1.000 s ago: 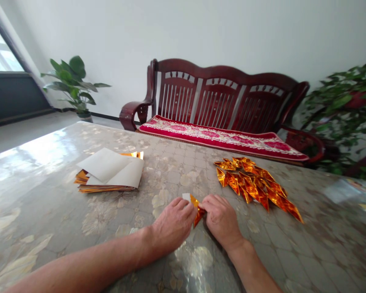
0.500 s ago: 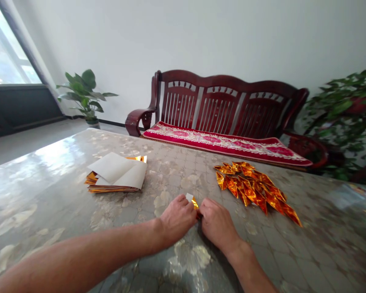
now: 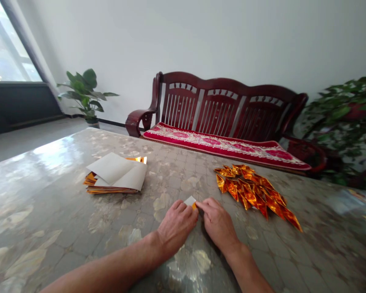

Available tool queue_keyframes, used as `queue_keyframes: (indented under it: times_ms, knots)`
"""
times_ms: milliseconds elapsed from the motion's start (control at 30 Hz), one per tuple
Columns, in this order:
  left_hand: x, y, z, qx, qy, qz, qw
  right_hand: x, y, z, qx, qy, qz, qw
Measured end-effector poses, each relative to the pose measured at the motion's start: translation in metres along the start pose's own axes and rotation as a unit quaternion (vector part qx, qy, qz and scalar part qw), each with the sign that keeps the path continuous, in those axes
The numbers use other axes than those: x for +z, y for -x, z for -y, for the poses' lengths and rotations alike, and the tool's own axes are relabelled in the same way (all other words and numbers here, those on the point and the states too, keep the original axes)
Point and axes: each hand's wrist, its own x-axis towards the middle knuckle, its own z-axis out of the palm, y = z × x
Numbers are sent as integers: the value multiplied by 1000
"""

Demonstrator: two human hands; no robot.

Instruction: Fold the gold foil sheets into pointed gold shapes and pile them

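Observation:
Between my two hands, low over the table, is a small piece of folded foil paper [image 3: 190, 200] with a white back and a gold face. My left hand [image 3: 179, 219] is closed on its left side and covers most of it. The fingers of my right hand [image 3: 216, 219] pinch its right edge. Only a white corner and a bit of gold show past the fingers. Off to the right lie several folded gold foil pieces [image 3: 251, 191] with pointed ends, in rows. To the left sits a stack of foil paper sheets [image 3: 118, 173], white side up on top.
The table [image 3: 88, 240] has a shiny cover with a flower pattern. Plastic packaging [image 3: 358, 205] lies at its right edge. Beyond stands a dark wooden bench [image 3: 221, 106] with a red patterned cushion [image 3: 225, 144]. Potted plants [image 3: 87, 93] stand on both sides.
My right fingers have shifted slightly up along the foil paper, and more of its white corner shows. My left forearm has moved a little to the right. The stack and folded pieces stay put.

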Motion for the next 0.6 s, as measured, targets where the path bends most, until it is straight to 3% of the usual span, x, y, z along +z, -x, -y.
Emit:
queue_keyframes:
  times_ms: [333,467,600]
  knots:
    - [-1,1,4,15,16,-1,1000,5,-6,7,13,88,8,996]
    - [-5,3,13,12,53,8,998,10,-10,-2,69,16,-9,997]
    - [-12,7,27,6,138,-2,990,12,-9,-5,50,-79,-24,995]
